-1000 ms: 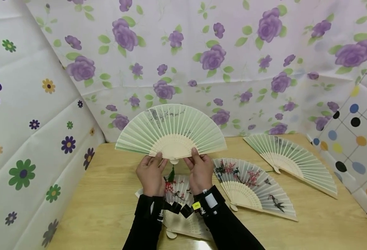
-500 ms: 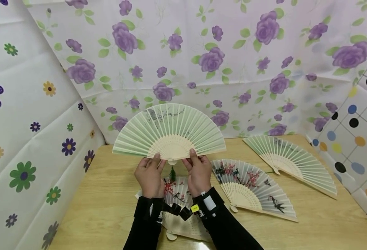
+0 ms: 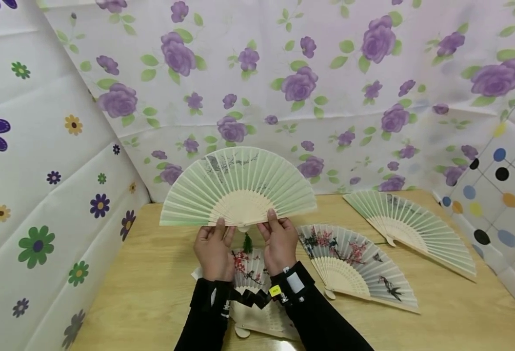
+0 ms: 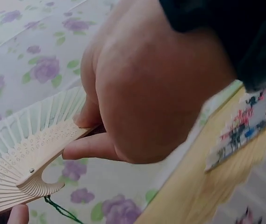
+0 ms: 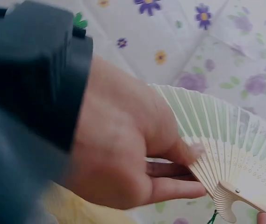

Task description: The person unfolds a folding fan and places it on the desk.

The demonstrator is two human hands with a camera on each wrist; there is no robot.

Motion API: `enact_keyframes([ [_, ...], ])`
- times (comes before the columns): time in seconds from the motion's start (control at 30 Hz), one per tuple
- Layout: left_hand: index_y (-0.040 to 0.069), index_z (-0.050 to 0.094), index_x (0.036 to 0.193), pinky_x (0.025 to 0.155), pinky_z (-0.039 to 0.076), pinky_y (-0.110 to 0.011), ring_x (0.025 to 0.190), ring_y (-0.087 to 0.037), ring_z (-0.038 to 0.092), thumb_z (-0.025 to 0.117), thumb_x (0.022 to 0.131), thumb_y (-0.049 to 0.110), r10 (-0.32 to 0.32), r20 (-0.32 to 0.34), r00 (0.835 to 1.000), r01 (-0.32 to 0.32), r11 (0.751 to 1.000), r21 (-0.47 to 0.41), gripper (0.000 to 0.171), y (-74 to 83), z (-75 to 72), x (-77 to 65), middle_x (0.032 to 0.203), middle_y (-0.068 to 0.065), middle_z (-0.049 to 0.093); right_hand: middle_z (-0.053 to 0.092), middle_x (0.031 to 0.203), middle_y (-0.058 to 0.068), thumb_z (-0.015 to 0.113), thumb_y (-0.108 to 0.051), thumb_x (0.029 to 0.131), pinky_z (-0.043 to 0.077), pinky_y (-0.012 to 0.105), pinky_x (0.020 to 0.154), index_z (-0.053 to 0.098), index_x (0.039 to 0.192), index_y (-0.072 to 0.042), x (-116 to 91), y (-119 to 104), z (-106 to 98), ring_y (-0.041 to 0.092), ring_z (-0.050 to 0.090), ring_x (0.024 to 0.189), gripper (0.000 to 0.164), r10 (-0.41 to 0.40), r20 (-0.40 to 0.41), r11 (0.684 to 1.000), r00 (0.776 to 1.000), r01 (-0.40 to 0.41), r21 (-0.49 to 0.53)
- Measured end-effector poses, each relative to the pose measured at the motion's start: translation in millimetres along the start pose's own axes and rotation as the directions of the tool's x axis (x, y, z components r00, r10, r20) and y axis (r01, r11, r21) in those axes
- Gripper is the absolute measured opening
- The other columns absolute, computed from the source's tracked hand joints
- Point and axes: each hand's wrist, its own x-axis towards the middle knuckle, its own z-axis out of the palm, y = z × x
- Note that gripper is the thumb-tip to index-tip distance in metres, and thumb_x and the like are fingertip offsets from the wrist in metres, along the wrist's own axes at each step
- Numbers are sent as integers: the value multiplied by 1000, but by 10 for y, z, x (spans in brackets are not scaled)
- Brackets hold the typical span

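A pale green folding fan (image 3: 238,183), spread wide with a grey branch print and cream ribs, is held up above the table. My left hand (image 3: 215,251) pinches its left end rib between thumb and fingers. At the right end rib, my right hand (image 3: 280,243) pinches likewise. A green tassel (image 3: 247,243) hangs below the pivot, between the hands. In the left wrist view the fan's pierced ribs (image 4: 39,154) fan out from the pivot beside the left hand (image 4: 142,88). The right wrist view shows the thumb of the right hand (image 5: 118,144) lying on the ribs.
On the wooden table (image 3: 152,278) lie a spread floral fan (image 3: 360,258) and, further right, another green fan (image 3: 415,222). One more floral fan (image 3: 253,268) lies beneath the forearms, partly hidden. Flower-printed cloth (image 3: 257,87) stands behind.
Both hands keep their pinch on the green folding fan. Its left end has dipped slightly, and the tassel has swung a little to the right.
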Motion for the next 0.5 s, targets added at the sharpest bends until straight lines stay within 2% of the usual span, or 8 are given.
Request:
enact_keyframes([
  [0.13, 2, 68, 115, 111, 68, -36, 104, -14, 77, 60, 121, 24, -29, -17, 999, 29, 999, 30, 24, 140, -192, 65, 109, -4, 72, 65, 108, 4, 63, -14, 119, 68, 38, 112, 53, 97, -10, 117, 71, 174, 16, 69, 98, 25, 45, 56, 999, 997, -43, -32],
  [0.2, 0, 68, 127, 110, 68, -35, 100, -12, 77, 58, 121, 27, -54, -38, 998, 55, 997, 50, 29, 219, -317, 106, 105, -2, 73, 67, 106, 4, 64, -14, 119, 69, 39, 111, 59, 98, -7, 178, 127, 300, 15, 69, 97, 23, 83, 88, 996, 993, -80, -44],
  [0.27, -1, 64, 132, 108, 69, -31, 98, -10, 78, 57, 122, 26, -80, -59, 995, 84, 994, 68, 30, 286, -470, 157, 103, -1, 74, 69, 105, 3, 63, -13, 119, 69, 37, 108, 69, 108, -3, 197, 184, 433, 13, 68, 94, 17, 135, 123, 989, 983, -128, -68],
  [0.37, -4, 67, 124, 103, 70, -25, 96, -11, 82, 60, 120, 20, -111, -128, 985, 118, 992, 50, 26, 371, -723, 265, 99, -4, 75, 73, 103, 3, 64, -15, 119, 69, 31, 99, 75, 127, 4, 175, 297, 619, 9, 64, 82, 23, 228, 152, 967, 962, -205, -150],
  [0.4, -4, 69, 119, 101, 70, -24, 96, -11, 82, 60, 120, 18, -119, -155, 981, 127, 991, 42, 23, 398, -808, 298, 97, -4, 74, 73, 102, 4, 64, -15, 119, 68, 31, 98, 75, 127, 3, 169, 340, 665, 9, 64, 81, 23, 260, 157, 955, 953, -229, -188],
  [0.5, -3, 71, 111, 100, 69, -22, 97, -13, 83, 62, 119, 13, -138, -220, 966, 148, 989, 29, 20, 499, -1027, 369, 96, -6, 73, 79, 119, 17, 65, -13, 118, 69, 36, 105, 72, 130, 8, 183, 490, 781, 21, 78, 96, 25, 339, 151, 917, 929, -289, -275],
])
